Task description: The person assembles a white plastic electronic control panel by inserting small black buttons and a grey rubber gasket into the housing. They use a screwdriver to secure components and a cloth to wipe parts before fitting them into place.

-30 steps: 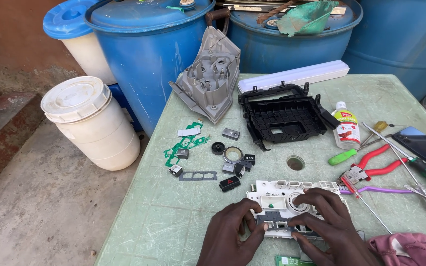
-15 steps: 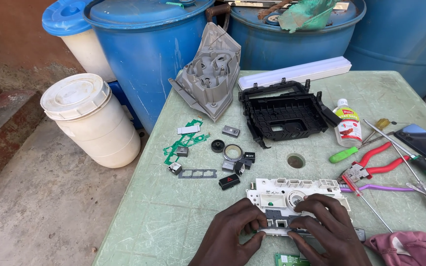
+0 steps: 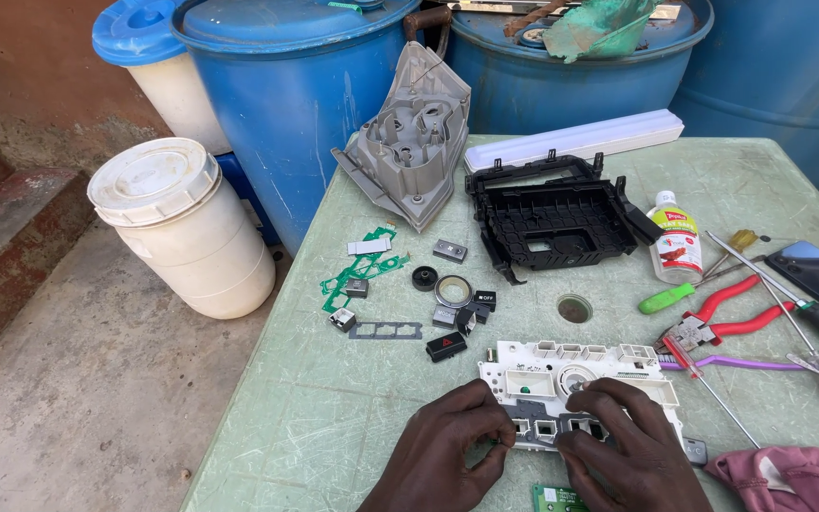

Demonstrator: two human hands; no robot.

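Buttons [image 3: 447, 315] are lying loose at table [image 3: 334, 417] centre-left. Left hand [image 3: 447, 450] and right hand [image 3: 618, 455] are both pinching the grey pad [image 3: 547, 422] on the white panel [image 3: 575, 379], near edge. Pliers [image 3: 722, 327] are sitting right.

At the bottom centre of the frame we see only our left hand [image 3: 447, 450] and right hand [image 3: 623, 455], both bare: no gloves, rings, watch or sleeves showing; nails short.
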